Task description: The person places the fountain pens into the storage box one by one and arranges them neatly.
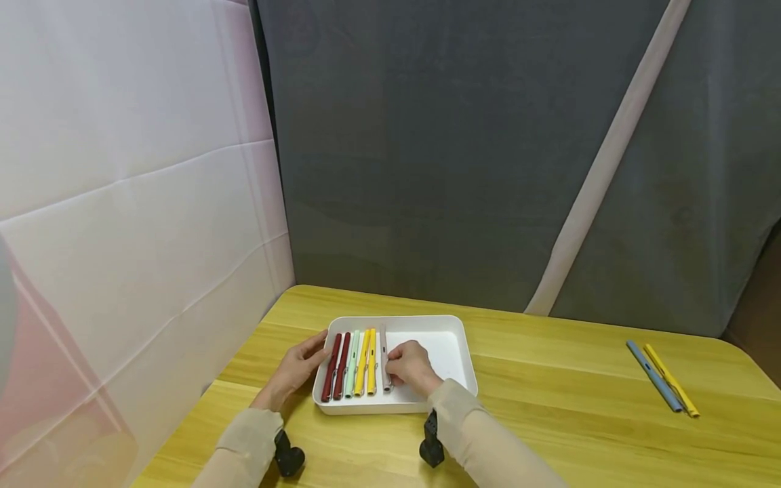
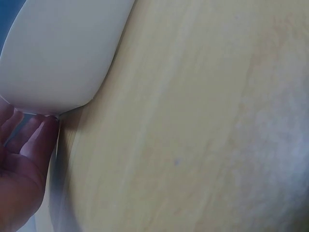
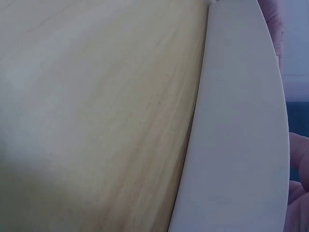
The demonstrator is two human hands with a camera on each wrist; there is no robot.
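lower centre-left, we see left hand (image 1: 297,371), fingers partly bent, holding left edge of white tray (image 1: 442,352); left wrist view shows fingertips against outer wall. inside tray, left to right: two dark red pens (image 1: 331,367), mint pen (image 1: 352,364), two yellow pens (image 1: 371,362), then grey pen (image 1: 384,349) at lower centre, pinched in curled fingers of right hand (image 1: 415,367). far lower right, on wooden table (image 1: 537,407), we see blue pen (image 1: 654,376) just beside another yellow pen (image 1: 672,380).
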